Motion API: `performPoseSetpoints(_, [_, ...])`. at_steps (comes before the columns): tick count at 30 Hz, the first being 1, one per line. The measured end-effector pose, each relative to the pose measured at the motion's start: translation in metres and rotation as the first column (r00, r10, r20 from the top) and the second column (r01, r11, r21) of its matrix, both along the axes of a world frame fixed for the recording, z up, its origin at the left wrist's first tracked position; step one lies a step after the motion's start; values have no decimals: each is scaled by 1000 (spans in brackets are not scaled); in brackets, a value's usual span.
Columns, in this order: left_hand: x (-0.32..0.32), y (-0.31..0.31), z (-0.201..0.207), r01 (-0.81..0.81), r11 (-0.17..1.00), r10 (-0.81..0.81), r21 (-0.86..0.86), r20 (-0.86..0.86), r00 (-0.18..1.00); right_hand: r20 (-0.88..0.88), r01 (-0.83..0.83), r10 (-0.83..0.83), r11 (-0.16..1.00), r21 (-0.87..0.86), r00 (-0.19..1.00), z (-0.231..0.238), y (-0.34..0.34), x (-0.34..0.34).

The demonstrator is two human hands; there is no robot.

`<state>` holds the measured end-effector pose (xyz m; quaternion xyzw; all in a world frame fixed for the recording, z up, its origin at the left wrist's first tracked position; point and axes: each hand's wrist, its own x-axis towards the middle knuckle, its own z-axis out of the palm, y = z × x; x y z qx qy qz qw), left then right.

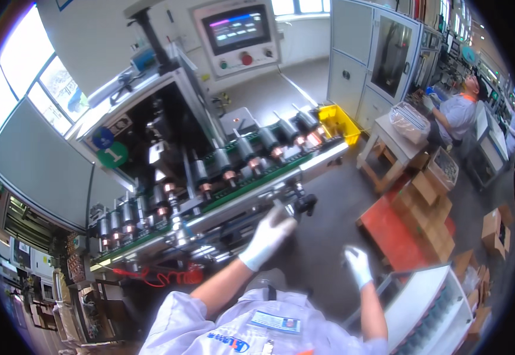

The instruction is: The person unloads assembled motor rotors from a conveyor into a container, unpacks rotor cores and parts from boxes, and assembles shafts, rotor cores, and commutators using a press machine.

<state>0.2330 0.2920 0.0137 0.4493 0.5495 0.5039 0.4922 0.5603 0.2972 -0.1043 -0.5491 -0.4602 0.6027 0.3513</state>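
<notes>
My left hand (274,229), in a white glove with greyish fingertips, reaches up to the front of a green-edged conveyor (234,196). Its fingers are blurred beside a metal fixture with black knobs (306,205), so I cannot tell whether they hold anything. Lower and to the right, my right hand (358,264), also gloved, hangs over the floor with its fingers apart and nothing visible in them. Along the conveyor stands a slanted row of motor armatures (247,151), grey cylinders with copper-coloured ends and thin shafts.
Behind the conveyor is a machine housing (151,127) beside a control panel (238,36). A yellow bin (340,124) sits at the conveyor's right end. Cardboard boxes (423,207) lie on a red pallet (387,236). A white slotted rack (435,313) stands by my right arm; a co-worker (455,112) sits far right.
</notes>
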Motion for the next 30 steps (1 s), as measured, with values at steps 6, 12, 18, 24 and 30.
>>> performPoseSetpoints(6, [-40,113,34,-450,893,448,-20,-61,892,-275,-187,189,982,34,943,75,162,-26])
performPoseSetpoints(12, [-133,204,9,-612,789,608,-52,-81,790,-90,-338,374,900,274,923,138,337,-98])
performPoseSetpoints(18, [-150,240,-8,-522,789,577,-324,99,811,170,-406,386,907,109,907,126,485,-151])
performPoseSetpoints(24, [-150,254,-14,-525,711,595,-468,1,804,-214,-678,643,697,-235,735,93,531,-201])
performPoseSetpoints(30, [-154,258,-11,-478,657,627,-583,72,775,-508,-700,483,517,-493,713,78,536,-213])
